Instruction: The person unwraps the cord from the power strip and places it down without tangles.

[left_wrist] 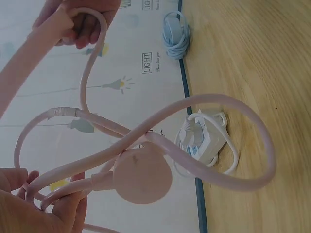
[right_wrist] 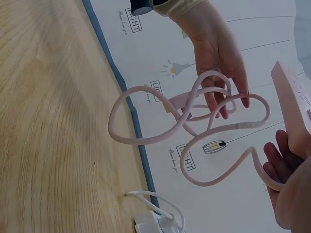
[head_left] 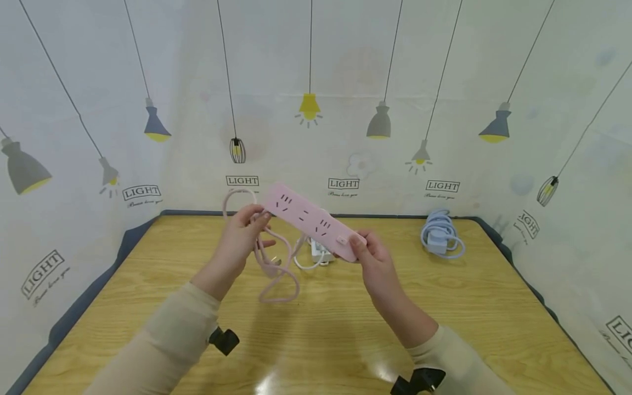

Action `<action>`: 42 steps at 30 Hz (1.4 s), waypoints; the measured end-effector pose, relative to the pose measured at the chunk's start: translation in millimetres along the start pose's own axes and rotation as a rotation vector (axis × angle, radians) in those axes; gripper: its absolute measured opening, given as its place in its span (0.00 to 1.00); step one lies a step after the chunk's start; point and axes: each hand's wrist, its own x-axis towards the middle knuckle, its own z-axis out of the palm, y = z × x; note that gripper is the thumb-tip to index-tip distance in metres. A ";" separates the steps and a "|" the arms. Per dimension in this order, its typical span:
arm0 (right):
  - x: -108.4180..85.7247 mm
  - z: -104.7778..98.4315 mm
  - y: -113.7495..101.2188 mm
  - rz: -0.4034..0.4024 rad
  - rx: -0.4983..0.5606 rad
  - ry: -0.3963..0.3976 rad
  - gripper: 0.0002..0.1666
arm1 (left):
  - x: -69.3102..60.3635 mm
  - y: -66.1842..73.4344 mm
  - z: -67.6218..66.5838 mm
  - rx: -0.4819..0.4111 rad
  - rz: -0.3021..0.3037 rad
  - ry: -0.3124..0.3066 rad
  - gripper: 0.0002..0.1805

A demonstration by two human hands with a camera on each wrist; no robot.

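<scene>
Pink power strip (head_left: 305, 218) is held tilted above the wooden table (head_left: 326, 329), one end gripped by the right hand (head_left: 381, 270); its looped pink cord (head_left: 280, 300) is pinched by the left hand (head_left: 233, 241). Behind, a white corded block (head_left: 321, 253) is partly hidden in the head view. Farther right, a bundled blue cord (head_left: 439, 224) is seen on the table.

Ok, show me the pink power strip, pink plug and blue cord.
Pink power strip (head_left: 311, 221), head view, middle of socket face.
Pink plug (left_wrist: 143, 176), left wrist view, flat round side.
Blue cord (head_left: 438, 222), head view, upper coils.
</scene>
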 end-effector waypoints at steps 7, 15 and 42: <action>1.1 11.0 10.1 0.023 -0.041 0.031 0.17 | -10.1 5.5 9.3 -0.027 0.001 -0.114 0.19; -0.8 26.1 19.9 -0.009 -0.027 0.017 0.21 | -13.2 8.7 16.5 -0.079 0.034 -0.205 0.20; 7.6 5.5 33.1 0.041 -0.103 -0.038 0.13 | 11.7 -5.1 -4.0 -0.159 -0.022 -0.110 0.25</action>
